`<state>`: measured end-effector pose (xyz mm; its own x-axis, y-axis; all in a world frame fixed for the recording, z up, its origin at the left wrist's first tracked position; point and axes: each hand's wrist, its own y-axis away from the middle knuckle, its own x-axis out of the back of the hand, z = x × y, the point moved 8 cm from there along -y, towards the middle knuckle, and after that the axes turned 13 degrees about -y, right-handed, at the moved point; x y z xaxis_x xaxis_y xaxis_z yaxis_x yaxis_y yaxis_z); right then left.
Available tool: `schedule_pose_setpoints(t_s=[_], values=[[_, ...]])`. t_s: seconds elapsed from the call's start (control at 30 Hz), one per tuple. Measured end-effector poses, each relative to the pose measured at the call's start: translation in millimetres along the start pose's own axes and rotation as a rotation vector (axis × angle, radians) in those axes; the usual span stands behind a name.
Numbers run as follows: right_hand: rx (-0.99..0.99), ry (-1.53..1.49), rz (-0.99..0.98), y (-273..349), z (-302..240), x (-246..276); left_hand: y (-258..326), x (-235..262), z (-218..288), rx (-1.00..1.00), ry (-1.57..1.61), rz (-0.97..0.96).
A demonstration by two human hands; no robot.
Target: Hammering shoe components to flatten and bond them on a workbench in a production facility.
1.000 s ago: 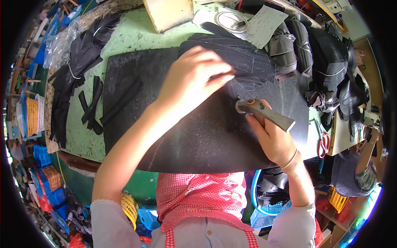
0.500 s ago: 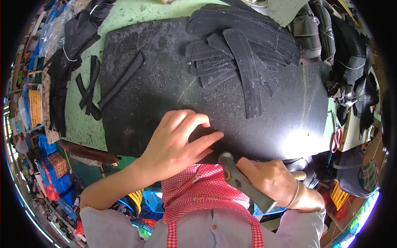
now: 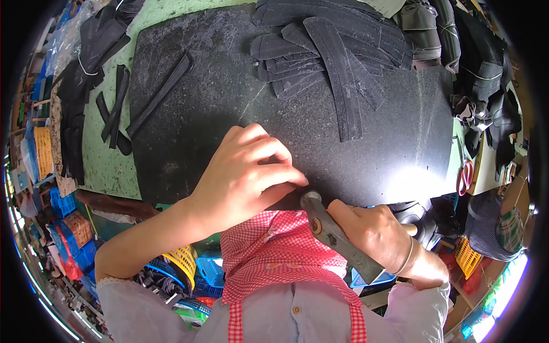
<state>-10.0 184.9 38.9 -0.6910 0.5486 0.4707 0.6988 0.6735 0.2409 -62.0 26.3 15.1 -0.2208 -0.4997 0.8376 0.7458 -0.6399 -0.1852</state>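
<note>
My right hand (image 3: pixel 374 237) grips a hammer (image 3: pixel 343 243) by its pale wooden handle. The hammer's long metal head slants across the front edge of the black mat (image 3: pixel 217 97), above my lap. Just left of the hammer's round face, my left hand (image 3: pixel 249 171) has its fingers bent and the tips drawn together. Anything pinched there is dark against the mat, and I cannot make it out. Beyond my hands, a fanned pile of black stitched strips (image 3: pixel 337 74) lies on the mat. One thin black strip (image 3: pixel 160 94) rests at the left.
Crossed black strips (image 3: pixel 116 111) lie on the green tabletop (image 3: pixel 103 168) at left. Red-handled scissors (image 3: pixel 466 176) are at the right edge, near tied black bundles (image 3: pixel 486 86). Below stand a blue basket (image 3: pixel 210 268) and a yellow basket (image 3: pixel 183 263).
My left hand's fingertips have drawn closer together. The tabletop and its strips sit slightly higher in the picture. My right hand keeps its hold on the hammer, which is slightly higher too.
</note>
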Motion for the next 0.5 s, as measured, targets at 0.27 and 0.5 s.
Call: schedule_pose_setpoints(t_s=[0.27, 0.5], values=[[-0.027, -0.02, 0.015, 4, 3, 0, -4, -1, 0, -0.008, -0.023, 0.025], [-0.142, 0.004, 0.073, 7, -1, 26, 3, 5, 15, -0.281, -0.188, 0.135]])
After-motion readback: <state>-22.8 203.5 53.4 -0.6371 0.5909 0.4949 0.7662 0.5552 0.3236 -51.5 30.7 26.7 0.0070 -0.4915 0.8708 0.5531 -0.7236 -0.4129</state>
